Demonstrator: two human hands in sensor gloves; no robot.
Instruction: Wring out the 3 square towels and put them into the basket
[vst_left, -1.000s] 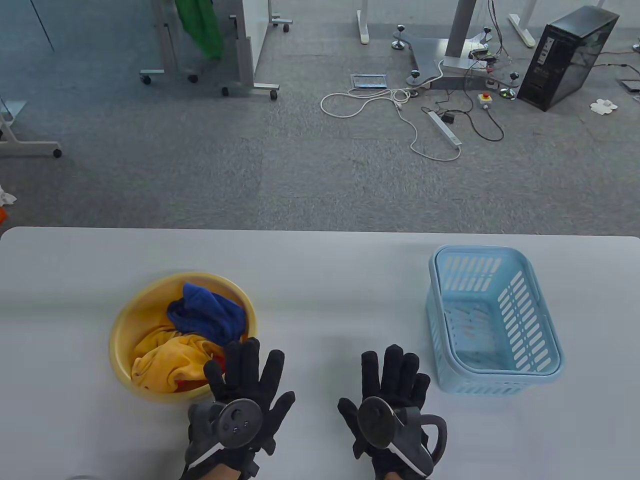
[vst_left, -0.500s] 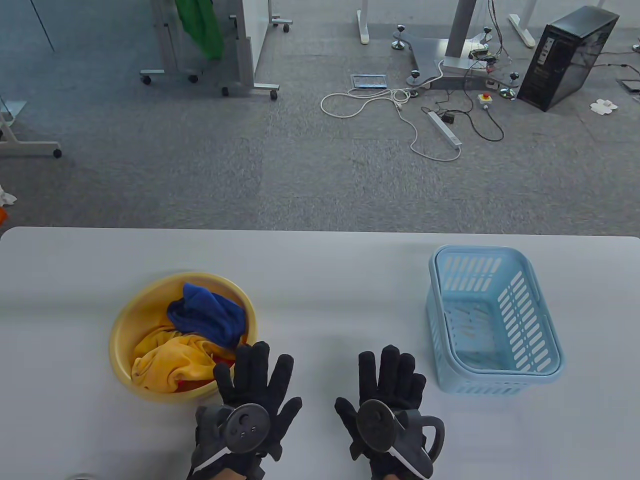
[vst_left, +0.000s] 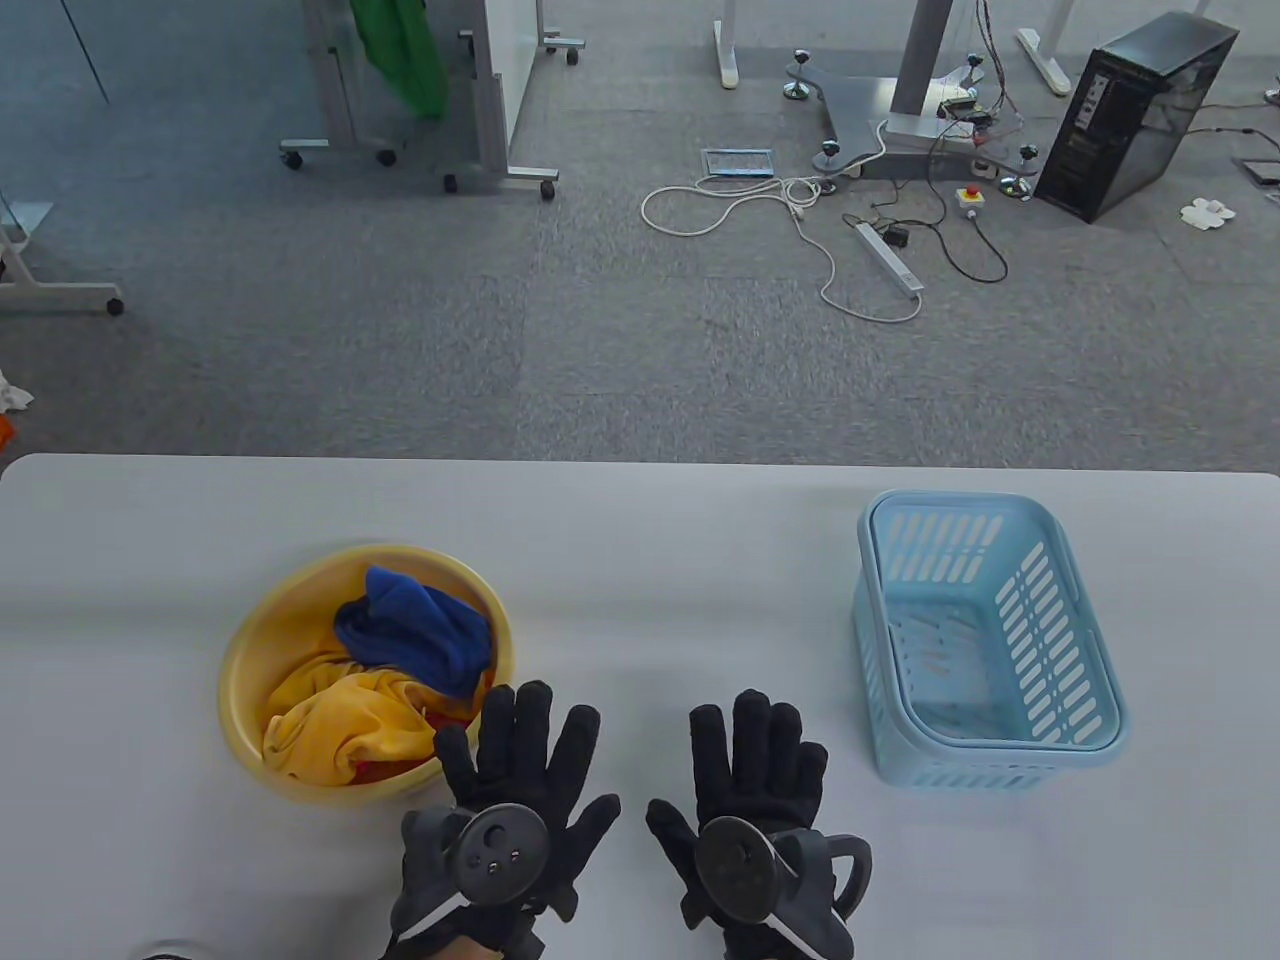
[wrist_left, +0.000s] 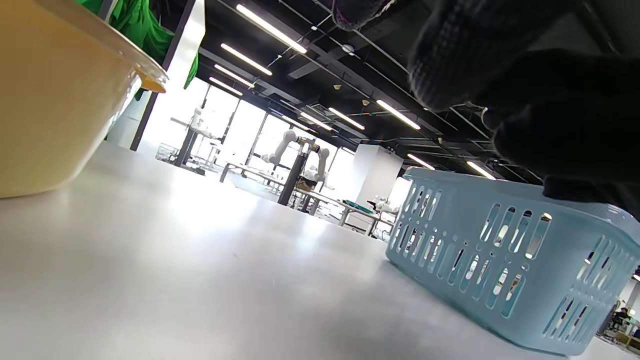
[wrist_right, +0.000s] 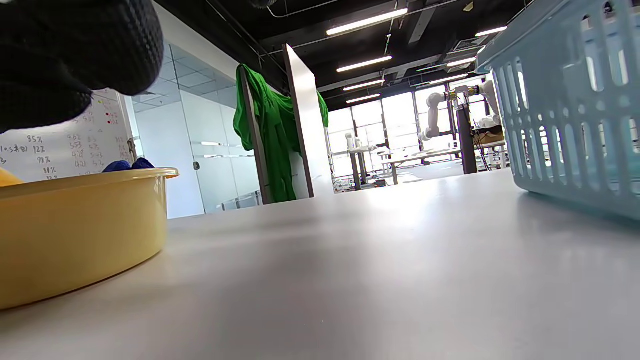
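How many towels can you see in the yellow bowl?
3. The blue towel lies at the back of the yellow bowl, the yellow towel in front, and a red one peeks out underneath, mostly hidden.

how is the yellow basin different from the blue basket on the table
The yellow basin is round with solid walls; the blue basket is rectangular with slotted walls. The basin holds a blue towel, a yellow towel and a bit of red cloth beneath; the basket holds no towel. The basin sits by the left hand, the basket to the right of the right hand. Both stand upright on the table, and neither hand touches them.
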